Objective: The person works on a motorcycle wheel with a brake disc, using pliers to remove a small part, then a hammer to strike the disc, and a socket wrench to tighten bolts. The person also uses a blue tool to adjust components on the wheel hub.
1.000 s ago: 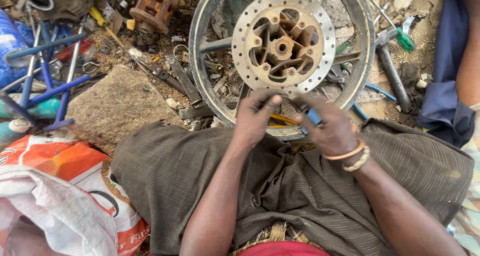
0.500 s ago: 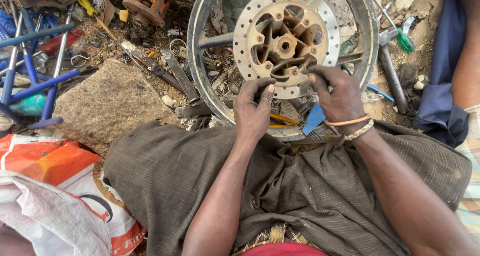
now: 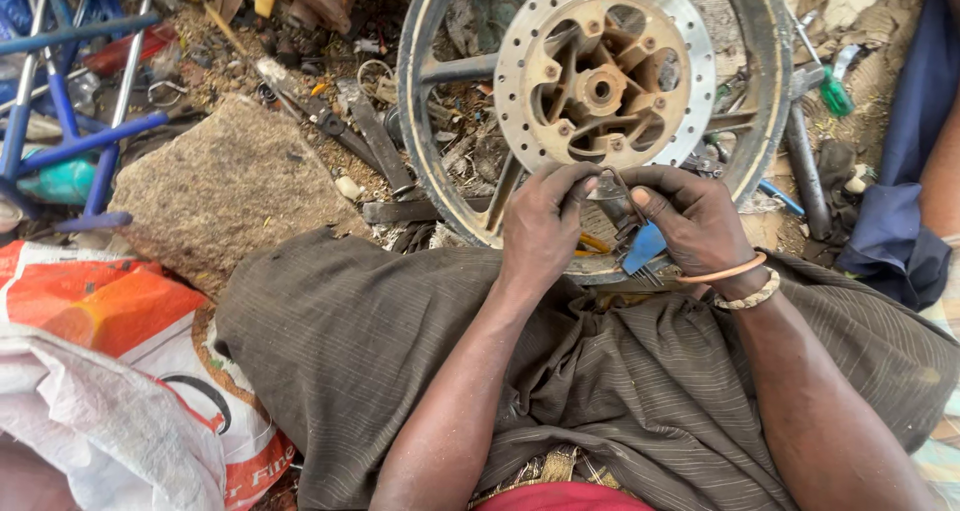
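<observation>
Flat stone (image 3: 225, 186) left of wheel (image 3: 590, 81); tools (scattered) (image 3: 340, 131) between.

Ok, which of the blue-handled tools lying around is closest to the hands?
The small blue-handled tool right under the right hand, against the wheel rim. The long blue-handled tools lie far left, beyond the flat stone.

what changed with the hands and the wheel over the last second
Both hands rose from the rim's near edge to the lower edge of the brake disc. The left hand and right hand now pinch a small metal piece between them; what it is cannot be told. The wheel, flat stone and blue tool stayed put.
</observation>
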